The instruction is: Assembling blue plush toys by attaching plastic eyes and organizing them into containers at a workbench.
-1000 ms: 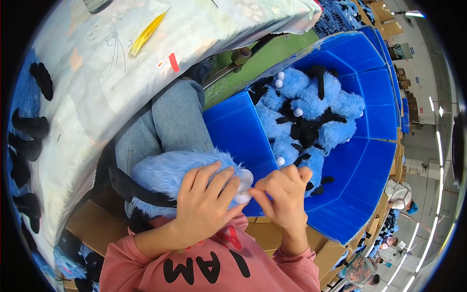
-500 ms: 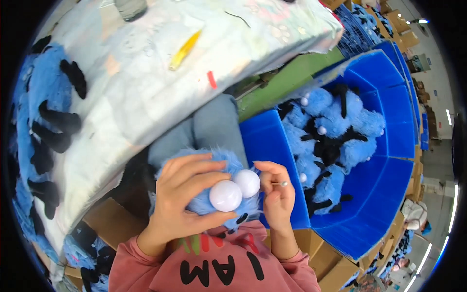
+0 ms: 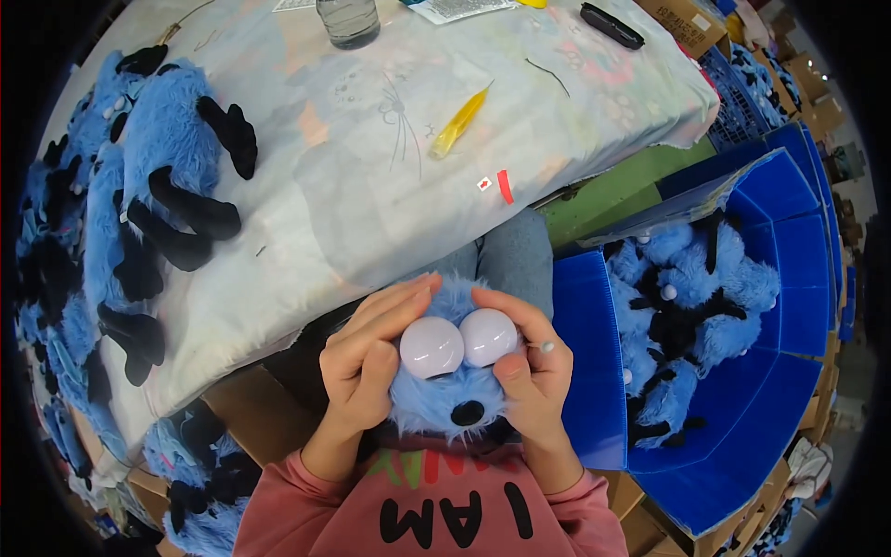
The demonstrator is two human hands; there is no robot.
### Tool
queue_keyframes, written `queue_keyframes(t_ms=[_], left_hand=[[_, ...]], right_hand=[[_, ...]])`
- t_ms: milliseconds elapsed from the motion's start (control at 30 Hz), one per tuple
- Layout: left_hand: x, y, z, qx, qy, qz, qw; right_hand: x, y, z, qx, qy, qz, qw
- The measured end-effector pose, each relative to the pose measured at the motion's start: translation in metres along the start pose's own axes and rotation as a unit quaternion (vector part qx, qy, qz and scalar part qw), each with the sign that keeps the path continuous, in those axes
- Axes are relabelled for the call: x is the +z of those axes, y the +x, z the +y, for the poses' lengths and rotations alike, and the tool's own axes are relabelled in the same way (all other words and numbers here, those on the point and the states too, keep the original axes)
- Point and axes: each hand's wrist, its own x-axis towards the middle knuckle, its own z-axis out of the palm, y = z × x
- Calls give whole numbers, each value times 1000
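A blue furry plush toy [image 3: 427,401] with two glossy white ball eyes [image 3: 432,347] and a black oval nose [image 3: 468,413] sits in front of my body, at my lap. My left hand [image 3: 364,362] curves around its left side, fingers over the top of the head beside one eye. From the other side my right hand [image 3: 536,367] grips the head, thumb below the right eye and index finger above it. A thin tool's small pale round end [image 3: 547,347] sticks out between the right fingers; the rest of it is hidden.
Blue plush bodies with black limbs [image 3: 172,139] lie on the cloth-covered table [image 3: 316,223]'s left. A yellow-handled tool [image 3: 459,123], red strip [image 3: 505,187], glass jar [image 3: 349,23] and black case [image 3: 612,25] lie there too. At right stands a blue bin [image 3: 733,464] of finished-looking plush toys [image 3: 705,265].
The plush toy has turned so its eyes sit level and its nose shows. My right hand has closed in on its side, and my left hand has shifted to the other side. The view has shifted.
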Motion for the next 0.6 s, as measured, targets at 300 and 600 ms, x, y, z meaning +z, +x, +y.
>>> queue_keyframes(t_ms=[300,600], left_hand=[[-8,7,12,-42,103,16,994],[-19,-4,-26,31,63,35,997]], right_hand=[[14,16,15,-50,-61,-64,995],[17,21,42,-73,-58,-70,993]])
